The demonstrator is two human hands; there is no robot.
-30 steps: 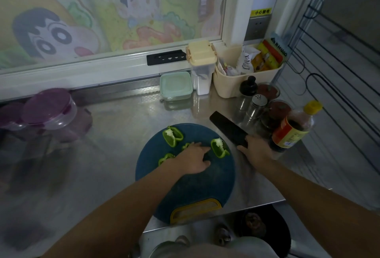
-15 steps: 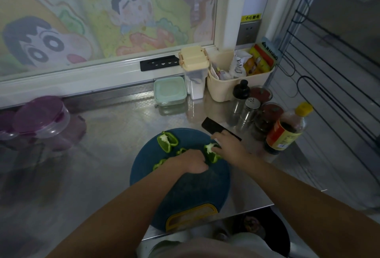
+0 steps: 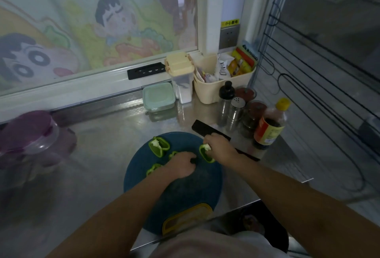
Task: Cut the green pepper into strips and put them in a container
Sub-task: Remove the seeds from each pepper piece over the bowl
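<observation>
2 larger pepper pieces and some smaller scraps lie on the blue cutting board (image 3: 181, 192), which sits on the steel table (image 3: 102, 155). The pepper piece (image 3: 205, 156) at the board's right side is pinched at its white core by the right hand (image 3: 221, 147), so that grip is narrow and closed on it. The left hand (image 3: 181, 165) rests on the board just beside that piece, fingers bent; whether anything is held in its grip cannot be told. The second pepper piece (image 3: 158, 146) lies apart at the board's far left, cut side up. The knife (image 3: 203, 129) lies on the table behind the right hand, unheld. The pepper is judged light, crisp and hollow, with waxy skin likely to slip. It is best steadied by its wall edges while the soft core is pulled out.
</observation>
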